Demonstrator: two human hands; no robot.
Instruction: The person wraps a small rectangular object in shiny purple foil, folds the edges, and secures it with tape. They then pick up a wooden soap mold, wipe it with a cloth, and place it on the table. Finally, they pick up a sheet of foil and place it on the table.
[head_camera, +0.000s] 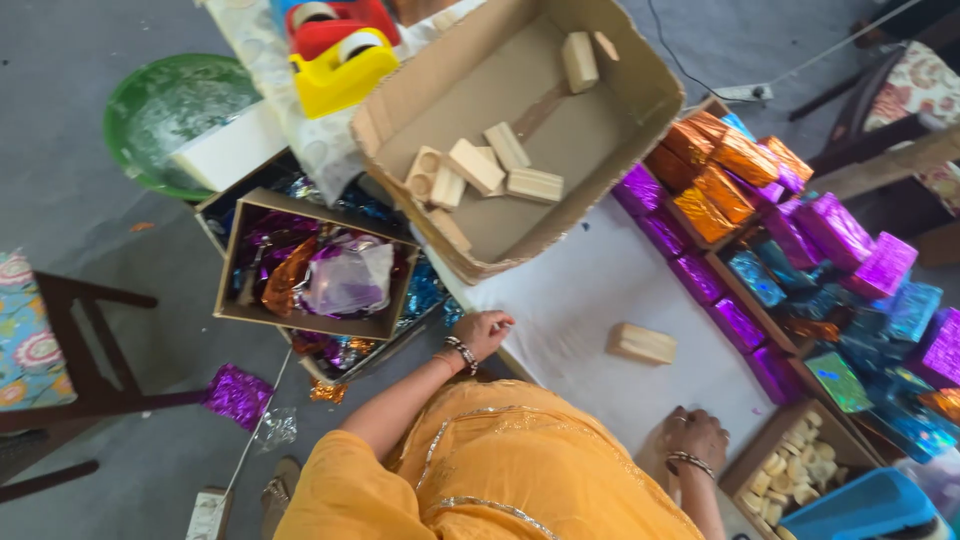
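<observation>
Head cam looking down: left hand rests on the near edge of the white table, fingers curled loosely, nothing in it. Right hand is flat on the table too, fingers spread a bit, empty. A plain wooden block lies between them, untouched. Cardboard box with more blocks sits behind, and foil-wrapped blocks are stacked to the right.

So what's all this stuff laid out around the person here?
Cardboard box: one, brown, table's far end.
Wooden blocks: several, pale, inside that box.
Single wooden block: one, pale, on the white table.
Foil-wrapped blocks: many; purple, orange, blue; along the table's right edge.
Foil scrap box: one, brown, beside the table.
Tape dispensers: two, red and yellow, top.
Green basin: one, floor.
Left hand: on the table edge.
Right hand: resting on the table.
</observation>
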